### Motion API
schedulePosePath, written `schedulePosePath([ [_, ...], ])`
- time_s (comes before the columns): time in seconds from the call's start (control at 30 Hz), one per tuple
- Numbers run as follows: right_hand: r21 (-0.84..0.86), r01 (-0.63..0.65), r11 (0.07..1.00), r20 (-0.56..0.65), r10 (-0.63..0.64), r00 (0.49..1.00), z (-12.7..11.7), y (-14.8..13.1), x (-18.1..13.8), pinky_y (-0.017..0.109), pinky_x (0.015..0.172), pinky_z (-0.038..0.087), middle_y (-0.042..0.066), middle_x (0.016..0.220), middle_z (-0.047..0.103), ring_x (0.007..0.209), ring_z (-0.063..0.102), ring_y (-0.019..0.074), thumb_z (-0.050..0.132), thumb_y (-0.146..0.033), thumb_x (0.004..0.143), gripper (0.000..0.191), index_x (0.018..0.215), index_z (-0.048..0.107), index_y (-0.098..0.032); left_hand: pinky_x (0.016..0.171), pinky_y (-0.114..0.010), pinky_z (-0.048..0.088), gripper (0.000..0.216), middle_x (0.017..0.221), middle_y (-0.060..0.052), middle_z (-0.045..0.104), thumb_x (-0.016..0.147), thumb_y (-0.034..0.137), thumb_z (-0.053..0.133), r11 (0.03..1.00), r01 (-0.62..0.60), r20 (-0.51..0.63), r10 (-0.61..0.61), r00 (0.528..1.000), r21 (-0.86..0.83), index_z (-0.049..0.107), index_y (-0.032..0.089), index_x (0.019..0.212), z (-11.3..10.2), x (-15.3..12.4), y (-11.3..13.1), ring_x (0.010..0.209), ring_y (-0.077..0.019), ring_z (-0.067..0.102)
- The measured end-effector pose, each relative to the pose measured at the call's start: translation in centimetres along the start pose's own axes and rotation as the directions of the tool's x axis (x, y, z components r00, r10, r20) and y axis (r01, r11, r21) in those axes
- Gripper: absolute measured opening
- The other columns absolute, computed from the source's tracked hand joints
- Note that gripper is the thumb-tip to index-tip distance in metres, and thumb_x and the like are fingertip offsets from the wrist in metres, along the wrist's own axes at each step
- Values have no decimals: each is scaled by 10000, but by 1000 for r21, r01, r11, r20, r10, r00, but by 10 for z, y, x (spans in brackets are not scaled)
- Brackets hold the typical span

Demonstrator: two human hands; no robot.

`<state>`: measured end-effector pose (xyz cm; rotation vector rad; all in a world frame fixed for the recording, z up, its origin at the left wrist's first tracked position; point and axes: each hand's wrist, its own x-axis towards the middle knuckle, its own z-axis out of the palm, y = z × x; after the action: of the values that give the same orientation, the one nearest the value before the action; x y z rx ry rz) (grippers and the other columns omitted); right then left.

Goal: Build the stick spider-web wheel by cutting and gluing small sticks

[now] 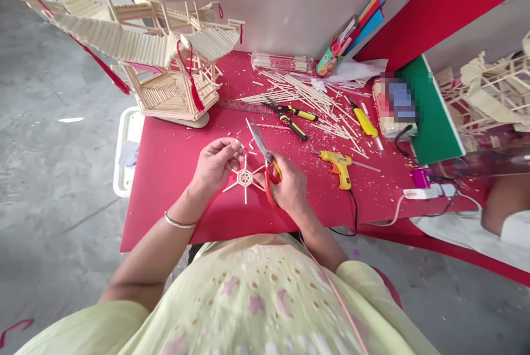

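My right hand (289, 184) grips a pair of scissors (261, 144) with red and yellow handles, blades pointing up and left, slightly parted. Thumb and fingertips of my left hand (219, 163) pinch a short piece of wooden stick (239, 143). Between and just below the hands, a six-armed star of thin sticks (245, 178) with a hexagon centre lies flat on the red tabletop (174, 178). A few short stick offcuts (252, 152) are near the scissor tips.
At the back left stands a stick-built pagoda model (165, 79) with red tassels. Loose sticks (306, 95), black-yellow pliers (292, 120), a yellow utility knife (364, 117) and a yellow glue gun (338, 167) lie to the right. Another person's arm (507, 200) shows at the far right.
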<state>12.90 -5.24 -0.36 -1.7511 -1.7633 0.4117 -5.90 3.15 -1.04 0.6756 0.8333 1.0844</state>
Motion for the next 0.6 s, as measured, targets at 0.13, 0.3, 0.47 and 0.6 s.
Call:
schedulePosePath([
  [0.13,322,-152,935,24,152,988,6,-5,3,296,721,526,6,835,695,737,655,172,706,-543,880,498,1253,650,-217,429,-179,488,343,741,-35,733,689,376,909,996,-78,5,78,997,51,680,156,821,-1,-3,-1,571,-122,681],
  [0.3,710,-265,652,111,267,957,11,-20,19,298,612,571,10,902,701,687,660,158,737,-546,854,535,1278,602,-250,463,-220,496,272,713,-45,730,708,373,899,961,-215,59,208,976,175,756,165,809,1,-6,-7,537,-120,639],
  [0.47,794,-253,553,155,218,964,15,-26,36,288,572,573,-23,861,659,686,656,154,768,-549,831,585,1324,563,-307,499,-249,485,229,748,-58,713,710,384,899,894,-330,90,318,944,304,808,179,756,6,-12,-7,534,-102,586],
  [0.6,785,-222,578,156,163,974,15,-23,42,268,573,563,-32,843,645,668,641,134,749,-571,837,562,1301,579,-303,525,-248,502,233,758,-68,725,670,356,927,902,-308,80,298,951,303,814,179,770,7,-14,-5,572,-120,620],
])
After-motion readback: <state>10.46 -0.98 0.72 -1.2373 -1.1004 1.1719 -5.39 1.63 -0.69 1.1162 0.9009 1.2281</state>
